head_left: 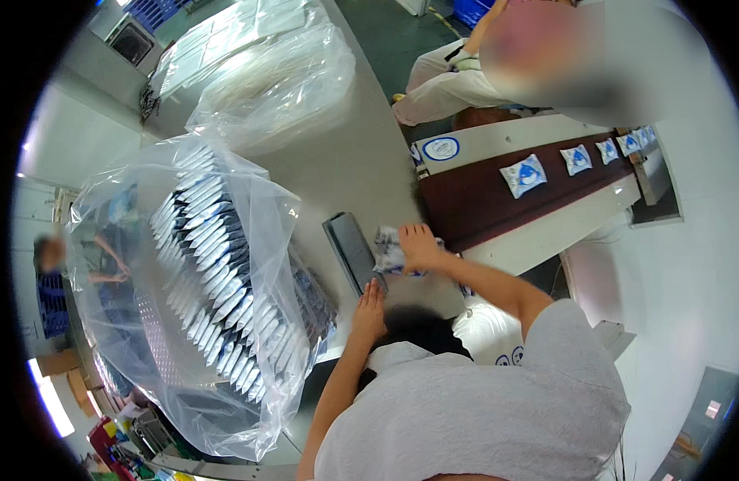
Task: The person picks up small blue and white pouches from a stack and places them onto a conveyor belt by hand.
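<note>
My left hand (pixel 370 313) has its fingers stretched out, touching the near end of a long dark grey bar-shaped block (pixel 350 248) on the table. To the right of that block, my right hand (pixel 420 248) has its fingers over small white-and-blue packets (pixel 390 252) and grips them; how many lie under it is hidden. On the left stands a big clear plastic bag (pixel 277 240), its mouth spread wide. Inside, rows of similar packets (pixel 225 297) are stacked on edge.
A dark red conveyor belt (pixel 482 200) at the right carries several white-and-blue pillow packets (pixel 523 176). More clear plastic bags (pixel 281 84) lie on the far part of the grey table (pixel 329 168). Another person (pixel 458 80) sits beyond the conveyor.
</note>
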The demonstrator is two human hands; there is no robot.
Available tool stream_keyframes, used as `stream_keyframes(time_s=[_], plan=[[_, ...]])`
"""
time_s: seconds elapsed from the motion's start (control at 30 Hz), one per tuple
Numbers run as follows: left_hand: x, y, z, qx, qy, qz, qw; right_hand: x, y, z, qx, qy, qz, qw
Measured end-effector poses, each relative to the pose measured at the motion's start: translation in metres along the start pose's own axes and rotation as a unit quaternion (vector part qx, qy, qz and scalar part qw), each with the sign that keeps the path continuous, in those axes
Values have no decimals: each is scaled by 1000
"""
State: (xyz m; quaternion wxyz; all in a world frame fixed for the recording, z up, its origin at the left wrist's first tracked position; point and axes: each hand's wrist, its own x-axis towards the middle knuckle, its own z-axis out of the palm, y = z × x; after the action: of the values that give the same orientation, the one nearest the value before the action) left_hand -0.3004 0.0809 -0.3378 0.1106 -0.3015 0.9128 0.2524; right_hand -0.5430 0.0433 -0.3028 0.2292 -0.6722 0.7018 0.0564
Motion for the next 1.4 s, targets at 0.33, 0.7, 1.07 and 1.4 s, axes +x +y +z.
stream_keyframes(time_s=[0.33, 0.7, 1.07, 1.4], plan=[[-65, 57, -163, -308, 100, 115, 939, -62, -18, -1, 132, -2, 157, 979], [-340, -43, -246, 42, 523, -546, 653, -11, -163, -110, 691, 13, -282, 666], [-361, -26, -227, -330, 698, -425, 472, -62, -433, -43, -177, 30, -555, 812], [-321, 45, -283, -130, 691, -205, 681, -58, -387, -75, 104, 102, -565, 812]])
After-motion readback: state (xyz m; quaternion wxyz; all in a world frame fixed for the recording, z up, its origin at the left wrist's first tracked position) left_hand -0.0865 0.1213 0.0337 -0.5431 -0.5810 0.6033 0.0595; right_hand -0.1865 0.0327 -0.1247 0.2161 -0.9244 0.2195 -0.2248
